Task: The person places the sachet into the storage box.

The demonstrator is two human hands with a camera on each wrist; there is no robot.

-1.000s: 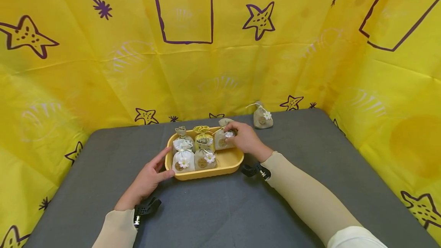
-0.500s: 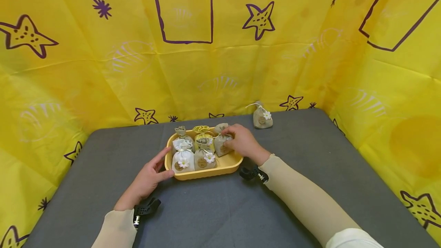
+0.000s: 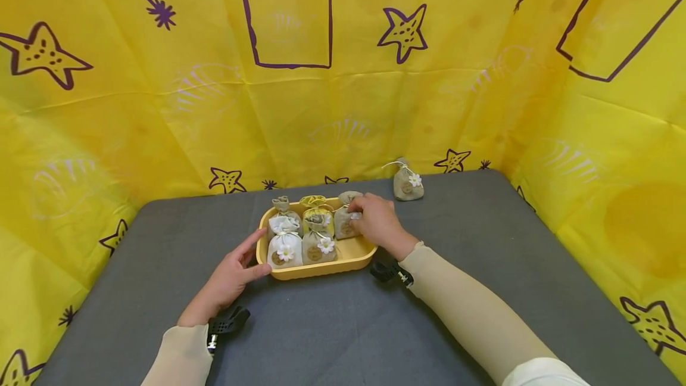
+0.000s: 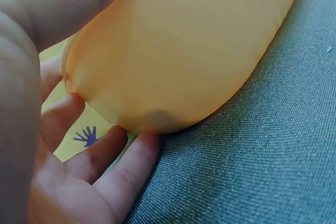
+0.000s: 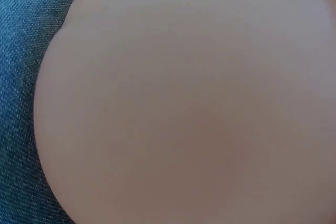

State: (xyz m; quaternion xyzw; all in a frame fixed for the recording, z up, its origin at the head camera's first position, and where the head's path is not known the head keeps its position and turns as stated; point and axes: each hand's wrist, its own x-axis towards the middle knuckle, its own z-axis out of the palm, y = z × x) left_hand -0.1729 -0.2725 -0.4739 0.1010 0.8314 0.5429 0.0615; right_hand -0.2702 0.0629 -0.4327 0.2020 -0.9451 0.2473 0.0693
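A yellow oval tray (image 3: 351,265) holds several small drawstring sachets. In the head view, my left hand (image 3: 230,276) holds the tray's left end, thumb at the front rim and fingers round the side. The left wrist view shows those fingertips on the tray's curved wall (image 4: 194,51). My right hand (image 3: 382,223) pinches a beige sachet (image 3: 345,223) at the back right inside the tray, hiding part of it. Left of it stand a yellow sachet (image 3: 312,201) and a darker beige one (image 3: 281,202). In front are a white sachet (image 3: 284,243) and a beige sachet (image 3: 316,249), each with a white flower.
Another beige sachet (image 3: 407,184) with a white flower stands on the grey tabletop (image 3: 332,326), behind and right of the tray. Yellow patterned cloth (image 3: 343,106) walls in the back and sides. A pale blurred surface fills most of the right wrist view.
My right hand has shifted slightly left. Its beige sachet has come down deeper into the tray, tilted, then straightened and moved back a little. The left hand has stayed in place.
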